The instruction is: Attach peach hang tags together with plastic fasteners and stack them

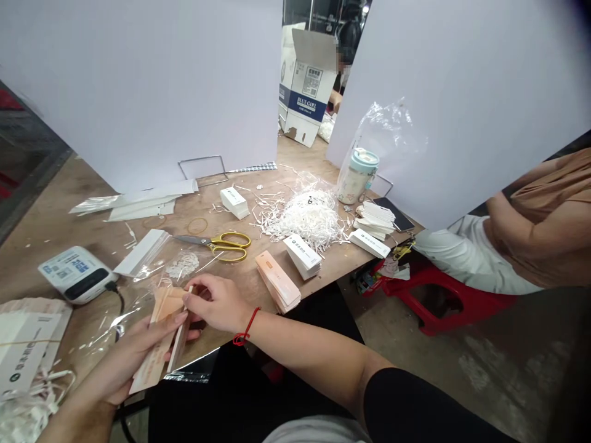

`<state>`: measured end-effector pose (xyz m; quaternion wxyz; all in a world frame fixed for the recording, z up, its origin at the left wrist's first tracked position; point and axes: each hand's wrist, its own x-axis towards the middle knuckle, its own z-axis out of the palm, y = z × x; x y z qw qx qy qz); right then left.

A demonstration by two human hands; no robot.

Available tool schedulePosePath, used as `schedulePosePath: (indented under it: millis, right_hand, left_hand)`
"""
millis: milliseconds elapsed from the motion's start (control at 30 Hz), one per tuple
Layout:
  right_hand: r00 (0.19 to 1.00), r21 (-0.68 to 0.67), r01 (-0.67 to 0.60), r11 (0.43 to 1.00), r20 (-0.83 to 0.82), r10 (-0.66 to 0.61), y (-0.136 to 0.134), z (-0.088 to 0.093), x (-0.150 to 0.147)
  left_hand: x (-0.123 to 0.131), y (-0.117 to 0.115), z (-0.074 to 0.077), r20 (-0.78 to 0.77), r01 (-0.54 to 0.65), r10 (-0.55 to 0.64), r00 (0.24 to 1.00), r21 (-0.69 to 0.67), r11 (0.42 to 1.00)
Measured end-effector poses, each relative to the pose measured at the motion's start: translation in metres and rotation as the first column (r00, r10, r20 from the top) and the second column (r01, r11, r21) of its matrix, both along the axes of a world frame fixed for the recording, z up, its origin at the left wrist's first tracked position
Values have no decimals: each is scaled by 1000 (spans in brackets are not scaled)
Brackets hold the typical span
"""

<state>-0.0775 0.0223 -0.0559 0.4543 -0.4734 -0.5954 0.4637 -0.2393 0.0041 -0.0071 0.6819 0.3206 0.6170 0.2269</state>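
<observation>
At the table's near edge, my left hand (138, 347) is closed round a bundle of long peach-coloured printed cards (154, 363). My right hand (220, 303), with a red cord on its wrist, pinches the upper end of a thin, pale part of the bundle that stands apart from the rest. Clear plastic film lies under and around both hands. Just beyond them is a small heap of thin white loops (182, 264). To the right sits a stack of peach cards (277, 280), beside a stack of white printed cards (302, 255).
Yellow-handled scissors (226, 246) lie mid-table, near a pile of white strings (309, 215). A white device (77, 274) with a cable stands left. Tall white panels (184, 80) border the back. A lidded cup (357, 175) stands right; beyond it a person sits on a red stool (438, 295).
</observation>
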Motion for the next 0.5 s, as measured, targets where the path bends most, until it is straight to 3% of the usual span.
schedulePosePath:
  millis: [300,500]
  right_hand:
    - [999,73,-20,997,46,17,4,4,3]
    - [993,45,-16,999,114,10,3,7,4]
  left_hand:
    - [6,-5,-6,-102,-51,49,994,-24,998]
    - [6,-2,-7,-100,0,-2,995,-22,1000]
